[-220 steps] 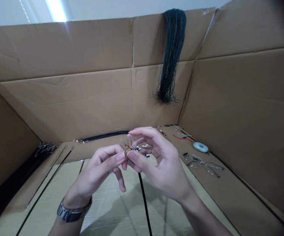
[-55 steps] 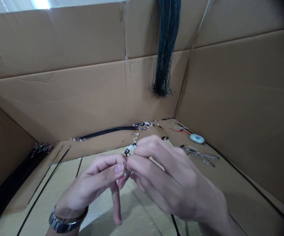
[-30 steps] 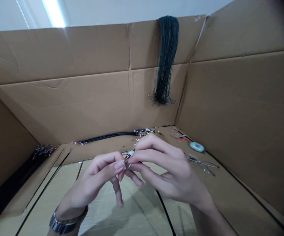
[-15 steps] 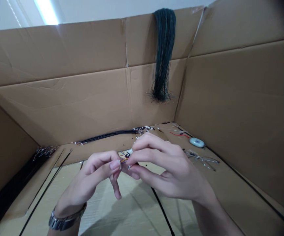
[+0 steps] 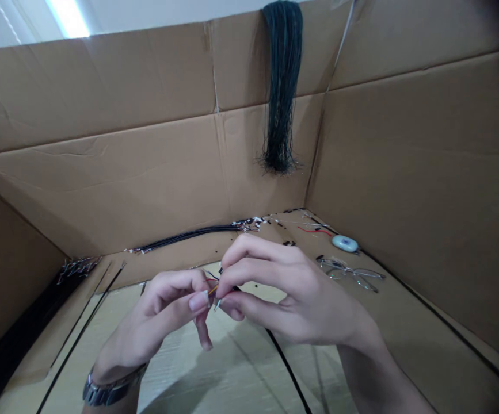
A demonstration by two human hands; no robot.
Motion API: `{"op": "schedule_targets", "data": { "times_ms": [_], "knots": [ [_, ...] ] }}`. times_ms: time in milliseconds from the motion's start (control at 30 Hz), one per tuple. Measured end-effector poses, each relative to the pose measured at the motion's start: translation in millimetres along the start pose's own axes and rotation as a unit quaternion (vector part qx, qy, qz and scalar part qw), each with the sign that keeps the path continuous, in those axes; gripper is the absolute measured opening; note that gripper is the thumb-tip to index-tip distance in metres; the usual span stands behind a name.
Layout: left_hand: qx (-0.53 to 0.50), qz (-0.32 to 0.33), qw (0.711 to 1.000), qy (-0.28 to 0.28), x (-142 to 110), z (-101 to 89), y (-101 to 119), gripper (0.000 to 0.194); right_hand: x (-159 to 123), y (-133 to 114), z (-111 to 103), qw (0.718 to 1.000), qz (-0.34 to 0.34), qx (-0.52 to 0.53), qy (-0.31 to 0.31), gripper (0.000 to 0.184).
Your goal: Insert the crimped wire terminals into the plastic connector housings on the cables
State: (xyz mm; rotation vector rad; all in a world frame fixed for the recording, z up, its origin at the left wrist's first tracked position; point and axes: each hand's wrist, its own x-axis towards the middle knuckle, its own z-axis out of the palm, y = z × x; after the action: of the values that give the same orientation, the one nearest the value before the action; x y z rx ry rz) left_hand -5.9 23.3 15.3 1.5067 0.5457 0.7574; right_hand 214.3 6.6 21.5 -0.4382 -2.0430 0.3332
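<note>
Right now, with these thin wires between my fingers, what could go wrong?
The thin coloured wires could slip, as your left hand seems to pinch them only by fingertip. The black cable trails down from your right hand and might tug if it snags. The glasses lie right of that hand, so a wide swing could knock them.

Pinched wire ends (image 5: 213, 290): partly hidden by fingers; tips too small to resolve. Black cable (image 5: 288, 368): upper end occluded, lower end cut off by frame.
</note>
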Motion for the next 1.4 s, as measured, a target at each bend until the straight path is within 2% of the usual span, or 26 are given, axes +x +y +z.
{"op": "schedule_targets", "data": {
  "times_ms": [133, 167, 233, 300, 333, 400, 567, 667, 867, 1100, 1300, 1400],
  "knots": [
    [0.042, 0.018, 0.999, 0.016, 3, 0.0, -2, 0.033, 0, -1, 0, 0.999, 0.017, -0.028, -0.011, 0.005],
    [0.050, 0.035, 0.997, 0.042, 3, 0.2, -4, 0.032, 0, -1, 1, 0.999, 0.021, -0.037, -0.001, 0.006],
    [0.064, 0.101, 0.983, 0.137, 2, 2.1, -8, 0.027, 1, -1, 2, 0.997, 0.030, -0.058, 0.029, 0.007],
    [0.090, 0.182, 0.950, 0.239, 0, 6.2, -12, 0.020, 1, -3, 4, 0.994, 0.035, -0.080, 0.058, 0.006],
    [0.113, 0.211, 0.932, 0.271, -1, 8.9, -12, 0.017, 1, -4, 6, 0.992, 0.034, -0.095, 0.070, 0.006],
    [0.169, 0.230, 0.910, 0.300, -2, 14.9, -12, 0.013, 2, -7, 10, 0.985, 0.032, -0.146, 0.087, 0.008],
    [0.232, 0.231, 0.891, 0.315, 1, 25.6, -6, 0.007, 3, -11, 22, 0.955, 0.018, -0.277, 0.108, 0.016],
    [0.244, 0.236, 0.884, 0.322, 2, 27.5, -4, 0.009, 3, -7, 26, 0.947, 0.006, -0.298, 0.119, 0.016],
    [0.221, 0.206, 0.895, 0.327, 2, 24.8, -9, 0.007, 2, -3, 31, 0.934, -0.013, -0.333, 0.130, 0.012],
    [0.232, 0.223, 0.888, 0.329, 8, 15.7, -14, 0.005, 2, -2, 41, 0.921, -0.021, -0.361, 0.147, 0.011],
    [0.216, 0.193, 0.904, 0.316, 9, 16.0, -12, 0.003, 3, 2, 43, 0.922, 0.001, -0.354, 0.154, 0.015],
    [0.215, 0.188, 0.904, 0.318, 10, 17.6, -11, 0.003, 4, 1, 42, 0.952, 0.041, -0.263, 0.154, 0.013]
  ]
}}
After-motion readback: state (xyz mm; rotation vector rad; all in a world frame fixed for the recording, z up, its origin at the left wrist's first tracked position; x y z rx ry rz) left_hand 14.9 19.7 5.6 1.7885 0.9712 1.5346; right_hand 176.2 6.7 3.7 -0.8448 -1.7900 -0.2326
